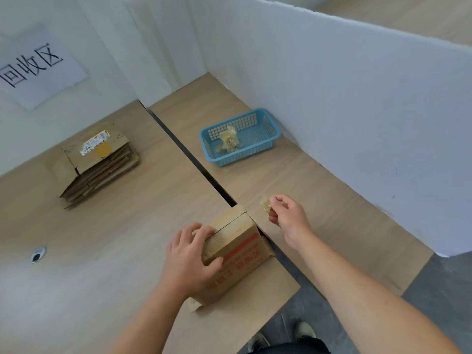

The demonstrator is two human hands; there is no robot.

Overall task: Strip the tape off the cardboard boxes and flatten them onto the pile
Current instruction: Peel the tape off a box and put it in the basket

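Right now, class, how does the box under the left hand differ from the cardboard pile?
The box stands assembled with its flaps closed; the pile lies flattened in layers. The box shows red print; the pile's top sheet carries a white label. The left hand grips the box; nothing touches the pile. Both are brown cardboard.

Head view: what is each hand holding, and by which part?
The right hand pinches a crumpled tape wad by its right side. The left hand grips the cardboard box over its top left edge, thumb on the printed side.
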